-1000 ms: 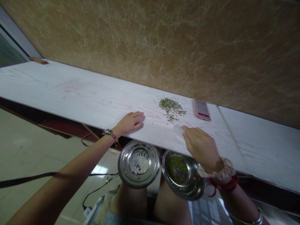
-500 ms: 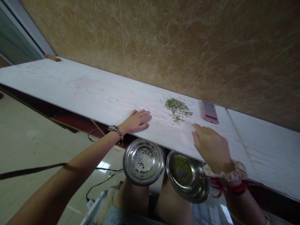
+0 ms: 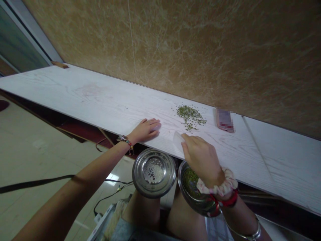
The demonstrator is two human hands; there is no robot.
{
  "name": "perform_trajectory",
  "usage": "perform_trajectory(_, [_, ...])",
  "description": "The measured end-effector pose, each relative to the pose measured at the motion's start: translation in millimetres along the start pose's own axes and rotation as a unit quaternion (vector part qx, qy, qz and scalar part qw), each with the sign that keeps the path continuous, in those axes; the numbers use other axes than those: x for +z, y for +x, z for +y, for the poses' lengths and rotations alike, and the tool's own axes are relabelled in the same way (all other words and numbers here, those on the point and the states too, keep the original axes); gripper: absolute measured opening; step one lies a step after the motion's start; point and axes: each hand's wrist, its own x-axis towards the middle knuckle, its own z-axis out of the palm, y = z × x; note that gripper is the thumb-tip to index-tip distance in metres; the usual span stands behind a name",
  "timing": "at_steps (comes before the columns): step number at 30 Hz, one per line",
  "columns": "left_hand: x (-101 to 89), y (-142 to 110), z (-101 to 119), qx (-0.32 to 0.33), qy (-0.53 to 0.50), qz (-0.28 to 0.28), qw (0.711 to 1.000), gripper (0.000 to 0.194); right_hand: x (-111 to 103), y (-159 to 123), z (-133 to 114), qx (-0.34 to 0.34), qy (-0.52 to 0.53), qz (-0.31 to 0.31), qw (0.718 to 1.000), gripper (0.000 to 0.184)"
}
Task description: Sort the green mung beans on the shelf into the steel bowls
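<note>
My left hand (image 3: 146, 130) lies flat near the front edge of the white wood-grain board (image 3: 110, 110), fingers stretched out, holding nothing. In my closed right hand (image 3: 200, 155) is a small white, partly see-through piece (image 3: 178, 140), low against the board; whether it is paper or plastic I cannot tell. Beyond it a patch of green beans (image 3: 189, 115) is scattered over the surface. Below the edge, a steel bowl (image 3: 173, 174) with white grains (image 3: 153, 170) stands beside a second steel bowl (image 3: 199, 206) holding green beans (image 3: 189, 179). My right wrist partly covers the second bowl.
A phone (image 3: 225, 119) with a blurred screen lies right of the scattered beans. The brown marbled wall (image 3: 175, 50) runs along the board's back edge. A small wooden piece (image 3: 60, 64) sits at the far left corner. Dark cables (image 3: 105, 195) hang over the tiled floor.
My right hand has moved left along the board's front with the white piece, and now covers more of the bean bowl. My left hand and the scattered beans have stayed put.
</note>
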Motion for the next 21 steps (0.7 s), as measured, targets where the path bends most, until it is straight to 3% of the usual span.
perform_trajectory(6, [0.9, 3.4, 3.4, -0.011, -0.005, 0.002, 1.0, 0.041, -9.3, 9.4, -22.4, -0.054, 0.059, -0.038, 0.996, 0.015])
perform_trajectory(11, [3.8, 3.7, 0.2, -0.008, -0.013, 0.009, 1.0, 0.042, -13.0, 9.7, -22.4, -0.081, 0.108, 0.001, 0.991, 0.018])
perform_trajectory(16, [6.5, 2.0, -2.0, 0.007, -0.011, 0.024, 1.0, 0.04, -8.7, 6.2, 7.8, -0.028, 0.094, 0.057, 0.994, 0.024])
perform_trajectory(21, [3.2, 5.7, -1.0, 0.0, 0.008, 0.027, 1.0, 0.036, 5.4, -1.0, 53.3, -0.024, 0.063, 0.136, 0.988, 0.023])
